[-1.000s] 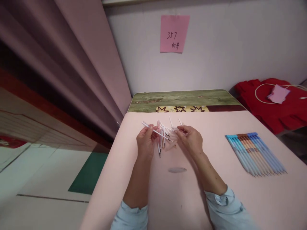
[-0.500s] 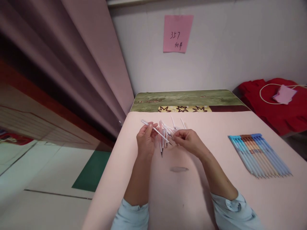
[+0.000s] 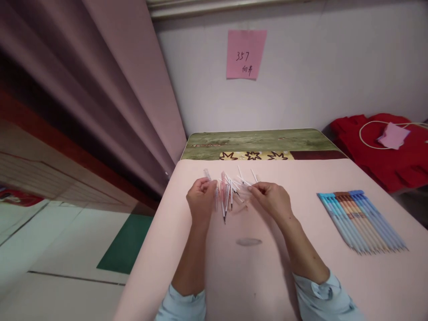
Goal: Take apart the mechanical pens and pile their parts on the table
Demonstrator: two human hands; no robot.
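Left hand (image 3: pixel 201 199) pinches a clear tube (image 3: pixel 207 173) beside the refills (image 3: pixel 231 195); right hand (image 3: pixel 273 199) nearly closed, grip unclear. Picking, likely; precision next.

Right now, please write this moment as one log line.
left hand: holding clear tube; right hand: beside white sticks; pens: row at right

Between one left hand (image 3: pixel 201 199) and one right hand (image 3: pixel 272 200) are at least five white refills (image 3: pixel 231 196) and several clear barrels (image 3: pixel 223 186), too tangled to count exactly. On the right lies one row of more than ten pens (image 3: pixel 361 220), in three colour groups. At the far side are three star outlines (image 3: pixel 253 155) and one pink note (image 3: pixel 246 54); far right, one red cloth (image 3: pixel 354 167) and one cable (image 3: pixel 361 139).
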